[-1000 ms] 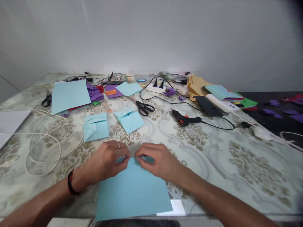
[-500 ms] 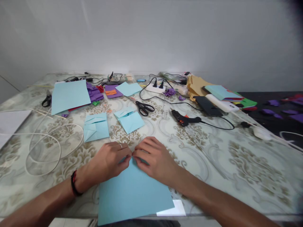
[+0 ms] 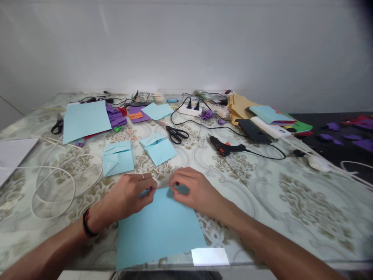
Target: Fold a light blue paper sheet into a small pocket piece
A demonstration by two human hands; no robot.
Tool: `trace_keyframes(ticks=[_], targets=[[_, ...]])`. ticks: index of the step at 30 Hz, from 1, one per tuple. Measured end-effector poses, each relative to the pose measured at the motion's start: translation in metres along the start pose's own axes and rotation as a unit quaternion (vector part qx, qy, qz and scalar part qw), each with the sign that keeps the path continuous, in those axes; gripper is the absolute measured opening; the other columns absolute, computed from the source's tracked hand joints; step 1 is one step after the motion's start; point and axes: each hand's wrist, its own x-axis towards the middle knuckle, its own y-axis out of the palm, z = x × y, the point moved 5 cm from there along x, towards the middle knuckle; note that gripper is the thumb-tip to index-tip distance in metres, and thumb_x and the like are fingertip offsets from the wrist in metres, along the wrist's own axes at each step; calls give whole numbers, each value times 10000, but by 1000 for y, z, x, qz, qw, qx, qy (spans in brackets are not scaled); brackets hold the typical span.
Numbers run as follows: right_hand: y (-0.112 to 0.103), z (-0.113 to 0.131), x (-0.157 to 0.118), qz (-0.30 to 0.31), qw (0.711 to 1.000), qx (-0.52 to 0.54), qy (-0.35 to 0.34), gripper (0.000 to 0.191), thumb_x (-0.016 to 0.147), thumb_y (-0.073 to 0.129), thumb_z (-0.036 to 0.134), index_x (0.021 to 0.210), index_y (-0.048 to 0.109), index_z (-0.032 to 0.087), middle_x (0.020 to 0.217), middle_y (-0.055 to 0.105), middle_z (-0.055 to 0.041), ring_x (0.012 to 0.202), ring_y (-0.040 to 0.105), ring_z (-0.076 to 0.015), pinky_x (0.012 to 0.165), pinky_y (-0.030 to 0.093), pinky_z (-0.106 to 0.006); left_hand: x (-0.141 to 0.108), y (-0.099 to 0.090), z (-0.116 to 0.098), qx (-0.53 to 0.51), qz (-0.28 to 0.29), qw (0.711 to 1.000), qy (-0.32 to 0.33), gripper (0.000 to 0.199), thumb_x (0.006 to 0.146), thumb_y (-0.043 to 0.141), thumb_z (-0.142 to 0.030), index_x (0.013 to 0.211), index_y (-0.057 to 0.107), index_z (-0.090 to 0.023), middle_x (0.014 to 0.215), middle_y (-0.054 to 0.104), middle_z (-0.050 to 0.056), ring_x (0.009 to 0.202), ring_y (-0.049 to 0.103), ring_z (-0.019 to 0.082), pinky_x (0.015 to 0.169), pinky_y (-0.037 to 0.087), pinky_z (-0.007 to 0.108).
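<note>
The left hand and right hand have moved apart. The blue paper slid back from the worktop's front edge, showing more white patch.

A pale grey wall rises behind the far edge of the patterned worktop; a dark surface shows at right.

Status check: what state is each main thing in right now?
Left hand, fingers pinching the blue sheet at its far edge
Right hand, curled on that edge
Blue sheet, spread out
Left small blue paper, folded
Right small blue paper, folded
Middle scissors, untouched
Glue gun, lying down
Power strip, two plugs in
</note>
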Motion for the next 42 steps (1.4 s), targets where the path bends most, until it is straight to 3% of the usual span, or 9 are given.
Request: trace_keyframes(ticks=[6, 9, 13, 16, 22, 33, 42], targets=[[-22, -28, 3, 26, 992, 46, 113, 177, 749, 610, 32, 751, 600, 209, 803, 649, 19, 757, 599, -150, 732, 441, -259, 1, -12, 21, -40, 27, 997, -68, 157, 856, 558, -56, 836, 623, -197, 816, 677, -21, 713, 623, 126, 688, 419, 243], [-36, -41, 4, -2, 990, 27, 139, 159, 751, 610, 54, 745, 587, 211, 785, 641, 19, 741, 595, -155, 730, 447, -267, 1, -14, 28, -54, 32, 994, -89, 154, 846, 553, -58, 802, 611, -195, 797, 666, -22, 712, 608, 125, 694, 420, 244], [-35, -34, 4, -30, 992, 30, 120, 98, 838, 616, 113, 842, 635, 209, 853, 665, -4, 823, 617, -173, 793, 462, -288, 1, -11, 25, -58, 30, 994, -88, 155, 841, 550, -60, 805, 612, -199, 791, 662, -24, 710, 600, 126, 697, 417, 248], [-18, -18, 4, 6, 994, 54, 95, 72, 880, 671, 184, 948, 679, 205, 921, 684, -25, 863, 635, -178, 803, 477, -295, 0, -5, 15, -53, 32, 995, -74, 156, 838, 548, -55, 819, 603, -200, 806, 662, -22, 716, 600, 131, 697, 414, 252], [5, -4, 0, 57, 988, 106, 101, 172, 819, 660, 37, 809, 655, 209, 837, 690, 13, 795, 637, -147, 755, 488, -260, 1, 0, 4, -47, 15, 998, -48, 158, 821, 567, -45, 827, 593, -201, 781, 645, -28, 684, 582, 131, 666, 398, 254], [6, 2, -1, 45, 990, 111, 70, 189, 792, 656, 17, 794, 632, 205, 806, 679, 18, 751, 631, -139, 737, 502, -249, -2, 6, 2, -77, 16, 996, -33, 170, 825, 558, -40, 851, 585, -206, 801, 645, -28, 684, 583, 124, 664, 402, 256], [-6, -8, 0, 40, 989, 116, 86, 193, 799, 645, 14, 796, 642, 208, 830, 676, 18, 776, 619, -136, 753, 492, -246, 0, -10, 12, -88, 27, 994, -62, 165, 834, 536, -43, 825, 594, -198, 807, 656, -25, 722, 584, 118, 698, 422, 240]])
